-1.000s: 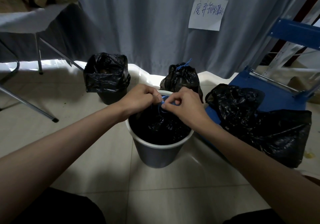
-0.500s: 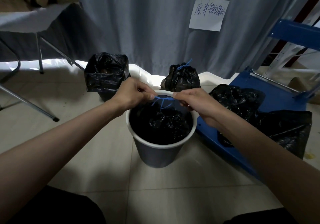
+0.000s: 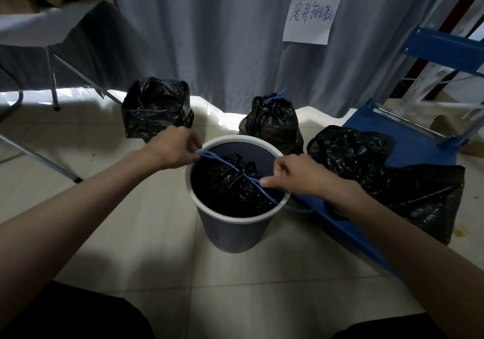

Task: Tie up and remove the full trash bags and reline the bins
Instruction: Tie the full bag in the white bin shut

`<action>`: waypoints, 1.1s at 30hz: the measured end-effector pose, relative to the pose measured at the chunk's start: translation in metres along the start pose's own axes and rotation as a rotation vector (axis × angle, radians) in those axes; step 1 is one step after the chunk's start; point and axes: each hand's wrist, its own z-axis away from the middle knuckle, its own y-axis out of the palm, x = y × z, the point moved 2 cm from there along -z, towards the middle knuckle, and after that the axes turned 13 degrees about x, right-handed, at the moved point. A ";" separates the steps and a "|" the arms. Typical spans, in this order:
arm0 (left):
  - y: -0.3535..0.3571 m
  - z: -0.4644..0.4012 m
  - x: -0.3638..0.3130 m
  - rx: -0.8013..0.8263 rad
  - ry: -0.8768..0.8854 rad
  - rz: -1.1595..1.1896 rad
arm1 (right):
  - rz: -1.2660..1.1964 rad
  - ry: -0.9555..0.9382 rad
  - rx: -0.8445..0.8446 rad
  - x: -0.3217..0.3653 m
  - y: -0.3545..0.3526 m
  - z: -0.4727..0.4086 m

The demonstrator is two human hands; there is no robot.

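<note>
A dark round bin with a white rim (image 3: 237, 234) stands on the floor in front of me. Inside it sits a black trash bag (image 3: 235, 181), its neck gathered by a blue drawstring (image 3: 222, 162). My left hand (image 3: 172, 146) pinches one end of the string at the bin's far left rim. Over the right rim, my right hand (image 3: 296, 175) pinches the other end. The string runs taut between them, crossing at the bag's neck.
A second bin lined with an open black bag (image 3: 157, 109) stands behind left. A tied black bag (image 3: 272, 122) sits against the grey curtain. Black bags (image 3: 392, 181) lie on a blue cart (image 3: 408, 134) at right. A folding table's legs (image 3: 52, 82) stand at left.
My hands have pulled apart, the left toward the far left rim and the right toward the near right, drawing the blue string tight and closing the bag's neck lower in the bin.
</note>
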 end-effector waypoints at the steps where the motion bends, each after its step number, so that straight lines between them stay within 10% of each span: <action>1: 0.003 0.000 -0.004 0.039 0.028 -0.020 | -0.030 -0.022 -0.058 0.005 0.002 -0.001; 18: 0.023 -0.013 -0.050 0.189 0.184 -0.055 | 0.003 0.039 0.011 0.038 0.010 -0.006; 33: 0.033 -0.001 -0.076 -0.102 0.118 -0.273 | -0.129 -0.161 -0.103 0.054 0.005 -0.002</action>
